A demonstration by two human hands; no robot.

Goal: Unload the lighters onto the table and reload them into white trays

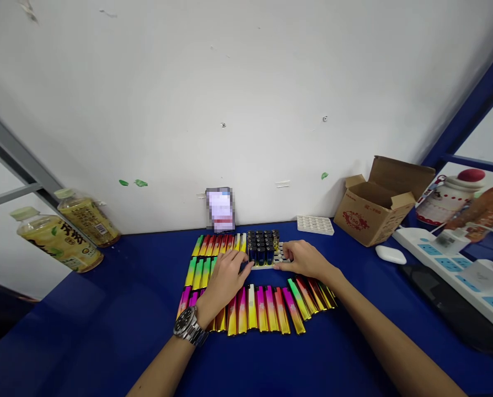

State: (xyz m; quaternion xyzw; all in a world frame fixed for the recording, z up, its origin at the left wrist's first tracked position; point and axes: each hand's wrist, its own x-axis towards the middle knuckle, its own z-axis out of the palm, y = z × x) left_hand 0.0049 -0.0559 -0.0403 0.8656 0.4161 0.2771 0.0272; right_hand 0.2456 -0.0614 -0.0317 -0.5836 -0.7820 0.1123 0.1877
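Note:
A white tray with round holes (262,267) lies on the blue table. Close rows of dark blue upright pieces with black tops (261,255) fill its left and middle, and bare holes show at its right end. Thumb and fingers of my left hand (229,271) grip the tray's left front corner; a metal watch is on this wrist. At the right end, my right hand (306,259) grips the tray, thumb at the front edge, fingers over the holes. Shiny flat lighter-like cases (265,311), pink, red or green fading to yellow, lie in rows left of and before the tray.
A phone (220,209) leans on the wall behind the cases. At the back right are a second white tray (315,224) and an open cardboard box (366,212). A white earbud case (390,255) and a power strip (453,264) lie right. Two drink bottles (60,242) stand left.

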